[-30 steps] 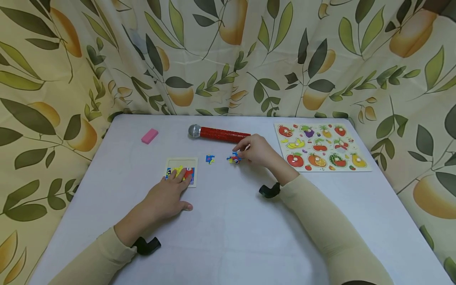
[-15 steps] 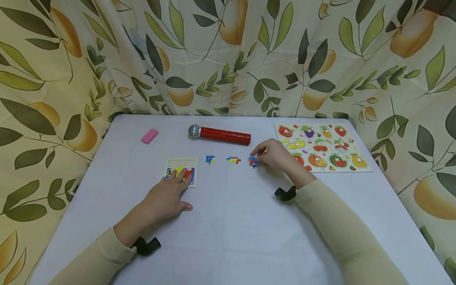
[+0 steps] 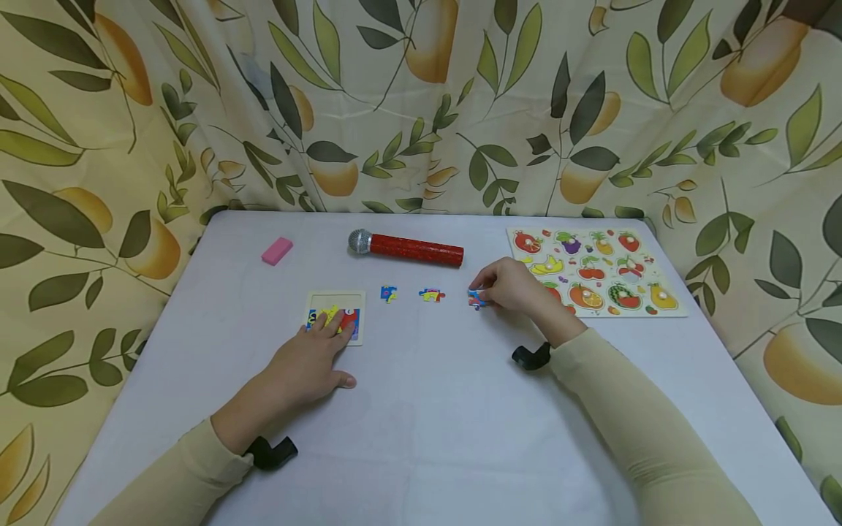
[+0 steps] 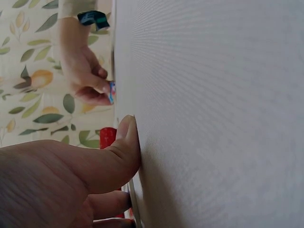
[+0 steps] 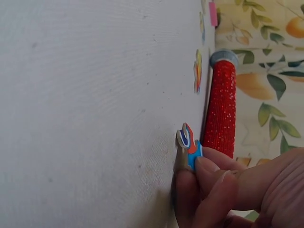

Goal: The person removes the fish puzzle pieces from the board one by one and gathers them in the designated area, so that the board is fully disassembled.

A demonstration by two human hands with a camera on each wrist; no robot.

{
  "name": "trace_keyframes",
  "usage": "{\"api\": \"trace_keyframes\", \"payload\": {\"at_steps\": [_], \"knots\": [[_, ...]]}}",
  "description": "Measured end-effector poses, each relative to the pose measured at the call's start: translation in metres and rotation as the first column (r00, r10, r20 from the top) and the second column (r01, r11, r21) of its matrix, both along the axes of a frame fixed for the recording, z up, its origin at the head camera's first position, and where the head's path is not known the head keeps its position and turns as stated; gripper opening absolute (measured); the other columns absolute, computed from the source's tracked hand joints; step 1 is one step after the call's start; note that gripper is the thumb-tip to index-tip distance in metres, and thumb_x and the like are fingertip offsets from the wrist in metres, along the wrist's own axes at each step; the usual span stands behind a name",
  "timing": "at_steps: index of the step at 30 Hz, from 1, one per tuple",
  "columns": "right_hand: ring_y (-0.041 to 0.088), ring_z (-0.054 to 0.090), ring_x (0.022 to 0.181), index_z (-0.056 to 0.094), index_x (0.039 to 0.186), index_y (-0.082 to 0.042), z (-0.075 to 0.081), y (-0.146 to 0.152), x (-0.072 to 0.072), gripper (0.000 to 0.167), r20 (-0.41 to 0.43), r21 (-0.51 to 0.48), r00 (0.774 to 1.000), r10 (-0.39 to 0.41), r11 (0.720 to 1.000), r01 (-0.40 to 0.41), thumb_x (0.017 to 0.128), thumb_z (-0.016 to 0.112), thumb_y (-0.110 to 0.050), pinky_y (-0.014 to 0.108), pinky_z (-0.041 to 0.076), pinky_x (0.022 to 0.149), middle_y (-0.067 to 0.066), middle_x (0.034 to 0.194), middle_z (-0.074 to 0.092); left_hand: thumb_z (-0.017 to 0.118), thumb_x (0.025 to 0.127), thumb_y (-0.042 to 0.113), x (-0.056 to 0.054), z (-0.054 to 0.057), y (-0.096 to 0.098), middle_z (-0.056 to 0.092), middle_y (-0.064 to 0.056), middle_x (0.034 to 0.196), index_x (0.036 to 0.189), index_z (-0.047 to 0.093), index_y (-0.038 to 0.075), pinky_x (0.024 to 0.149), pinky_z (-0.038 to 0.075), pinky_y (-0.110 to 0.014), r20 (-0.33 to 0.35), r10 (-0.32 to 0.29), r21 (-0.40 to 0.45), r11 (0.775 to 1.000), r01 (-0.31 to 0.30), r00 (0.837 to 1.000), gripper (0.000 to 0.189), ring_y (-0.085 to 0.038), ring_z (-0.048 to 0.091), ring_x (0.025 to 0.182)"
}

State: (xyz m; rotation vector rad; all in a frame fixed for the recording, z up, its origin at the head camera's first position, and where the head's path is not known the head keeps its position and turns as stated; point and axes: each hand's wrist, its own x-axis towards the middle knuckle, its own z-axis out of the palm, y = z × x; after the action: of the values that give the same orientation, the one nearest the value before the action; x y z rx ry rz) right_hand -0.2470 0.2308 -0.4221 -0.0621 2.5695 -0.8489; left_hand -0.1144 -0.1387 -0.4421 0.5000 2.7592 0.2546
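Observation:
My left hand (image 3: 305, 369) lies with spread, straight fingers on a small framed jigsaw puzzle (image 3: 335, 298); its fingers cover part of the coloured picture. My right hand (image 3: 516, 287) pinches a blue and red puzzle piece (image 5: 191, 146) between thumb and fingers, at the table surface. To its left lie two loose pieces: a yellow and red puzzle piece (image 3: 431, 295) and a blue and yellow puzzle piece (image 3: 388, 294), the latter closer to the frame.
A red glittery microphone (image 3: 414, 250) lies behind the loose pieces. At the back left is a pink block (image 3: 277, 251). A fruit puzzle board (image 3: 598, 274) lies at the right, partly behind my right hand. The table (image 3: 421, 438) has a white cover.
My right hand has moved right, carrying the blue and red piece away from the yellow and red one, then turned it slightly. My left hand has stayed on the framed puzzle.

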Motion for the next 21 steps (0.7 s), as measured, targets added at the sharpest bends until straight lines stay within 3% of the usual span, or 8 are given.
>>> {"api": "trace_keyframes", "payload": {"at_steps": [5,11,21], "knots": [[0.023,0.063,0.086,0.084,0.112,-0.012,-0.0011,-0.0016,-0.0006,0.017,-0.016,0.04,1.0,0.013,0.999,-0.012,0.1,0.074,-0.006,0.024,0.054,0.068,0.013,0.112,0.074,0.082,0.09,0.054,-0.0007,-0.0012,-0.0002,0.031,-0.019,0.177,0.162,0.048,0.008,0.124,0.035,-0.07,-0.001,0.0,0.001,1.0,0.0,1.0,0.092,-0.051,0.027,0.163],[0.028,0.061,0.1,0.084,0.11,-0.013,-0.0026,-0.0015,-0.0007,0.016,-0.043,0.082,0.998,0.034,0.996,-0.03,0.099,0.075,-0.006,0.031,0.055,0.079,0.011,0.113,0.076,0.082,0.089,0.054,-0.0014,-0.0028,-0.0001,0.03,-0.019,0.177,0.163,0.047,0.009,0.124,0.035,-0.07,0.006,0.004,0.0,1.0,-0.004,1.0,0.093,-0.051,0.026,0.163],[0.03,0.059,0.102,0.08,0.115,-0.012,-0.0061,-0.0049,0.001,0.018,-0.102,0.121,0.994,0.047,0.992,-0.035,0.099,0.074,-0.007,0.036,0.054,0.081,0.012,0.109,0.071,0.081,0.091,0.054,-0.0006,-0.0016,-0.0009,0.028,-0.018,0.178,0.164,0.044,0.009,0.125,0.034,-0.069,0.011,0.0,-0.004,1.0,0.0,1.0,0.094,-0.05,0.024,0.164]]}}
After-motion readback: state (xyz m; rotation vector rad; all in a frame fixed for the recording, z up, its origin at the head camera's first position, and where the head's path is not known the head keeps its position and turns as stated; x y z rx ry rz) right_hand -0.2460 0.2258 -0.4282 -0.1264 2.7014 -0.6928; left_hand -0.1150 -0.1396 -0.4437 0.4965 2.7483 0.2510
